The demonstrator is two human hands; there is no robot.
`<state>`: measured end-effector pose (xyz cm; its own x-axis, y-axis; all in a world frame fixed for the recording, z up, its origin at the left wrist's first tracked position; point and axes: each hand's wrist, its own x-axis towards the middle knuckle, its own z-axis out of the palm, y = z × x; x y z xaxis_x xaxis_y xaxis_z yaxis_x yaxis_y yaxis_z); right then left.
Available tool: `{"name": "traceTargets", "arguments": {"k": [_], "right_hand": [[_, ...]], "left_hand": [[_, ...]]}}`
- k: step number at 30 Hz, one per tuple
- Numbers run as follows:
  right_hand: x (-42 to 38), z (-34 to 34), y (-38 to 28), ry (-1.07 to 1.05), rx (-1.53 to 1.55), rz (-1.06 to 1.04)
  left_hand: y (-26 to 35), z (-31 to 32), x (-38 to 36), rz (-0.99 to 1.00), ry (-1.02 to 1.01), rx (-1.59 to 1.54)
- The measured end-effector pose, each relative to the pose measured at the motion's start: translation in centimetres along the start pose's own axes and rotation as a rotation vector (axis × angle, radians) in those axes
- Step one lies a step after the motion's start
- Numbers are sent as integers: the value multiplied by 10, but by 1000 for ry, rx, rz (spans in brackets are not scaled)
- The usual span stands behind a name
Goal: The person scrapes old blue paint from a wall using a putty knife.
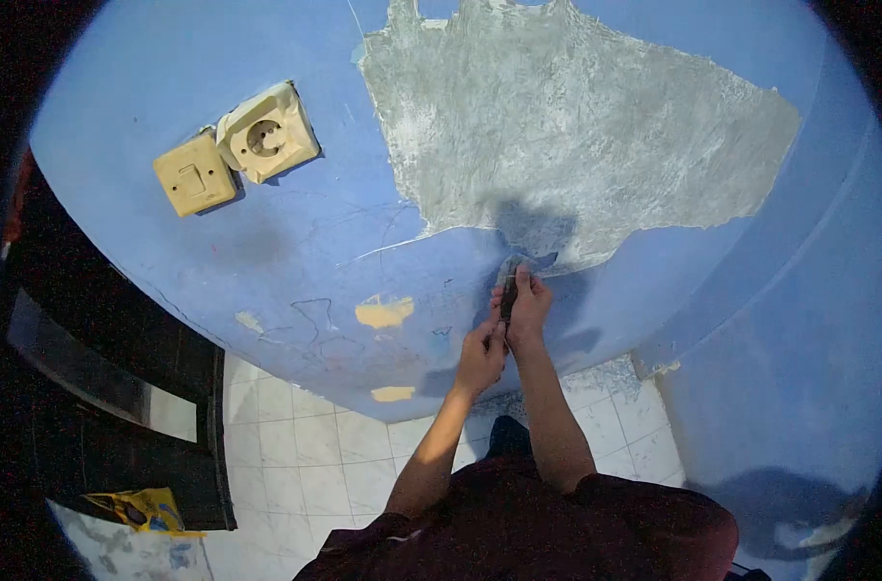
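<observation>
My right hand (pixel 530 305) is closed round the dark handle of a scraper (pixel 509 296), its thumb up near the blade. Just below and to the left, my left hand (pixel 481 356) is closed at the lower end of the same tool, its fingers partly hidden. The scraper points up at the blue wall (pixel 305 223), close to the lower edge of a bare grey patch (pixel 576 136) where the paint is gone. Shadow makes it hard to see whether the blade touches the wall.
A yellowed light switch (pixel 195 176) and a loose-looking socket (pixel 266 136) are on the wall at upper left. Smaller cream patches (pixel 385 312) show lower down. White floor tiles (pixel 305 436) lie below. A yellow packet (pixel 150 508) rests at lower left, near dark furniture.
</observation>
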<state>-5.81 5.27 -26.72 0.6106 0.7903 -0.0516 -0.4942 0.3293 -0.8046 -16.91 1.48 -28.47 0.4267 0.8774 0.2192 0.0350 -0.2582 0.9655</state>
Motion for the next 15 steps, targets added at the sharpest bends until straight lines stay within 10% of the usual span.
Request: {"name": "traceTargets", "arguments": {"k": [2, 15], "right_hand": [[-8, 3, -2, 0, -8, 17], [-3, -2, -12, -5, -167, -70]], "left_hand": [[9, 2, -8, -234, 2, -187], [6, 13, -1, -93, -11, -115]]}}
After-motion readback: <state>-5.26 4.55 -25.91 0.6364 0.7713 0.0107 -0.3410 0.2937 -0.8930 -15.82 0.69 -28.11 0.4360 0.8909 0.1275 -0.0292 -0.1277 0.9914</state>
